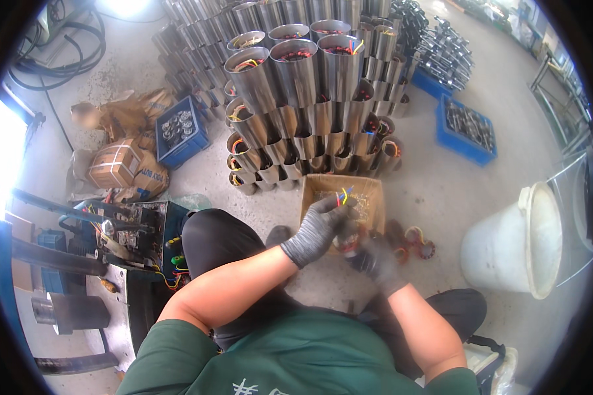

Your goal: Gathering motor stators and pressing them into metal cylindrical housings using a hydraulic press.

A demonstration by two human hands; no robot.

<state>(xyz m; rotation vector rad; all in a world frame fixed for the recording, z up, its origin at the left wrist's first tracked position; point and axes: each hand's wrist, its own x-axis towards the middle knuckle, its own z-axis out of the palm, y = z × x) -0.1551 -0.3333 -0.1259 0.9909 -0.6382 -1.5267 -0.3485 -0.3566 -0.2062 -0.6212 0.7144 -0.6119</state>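
Left hand (315,230) grip clamped on coloured wires (344,197) over the cardboard box (374,201), right hand (375,263) blurred at the box's near edge, grip can't tell; wires could slip into the box if left pinch loosens.

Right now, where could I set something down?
Bare floor lies between the cardboard box, the white bucket and the nearer blue bin at right. It is crowded beside the right hand (wired rings) and beyond the box (metal cylinders).
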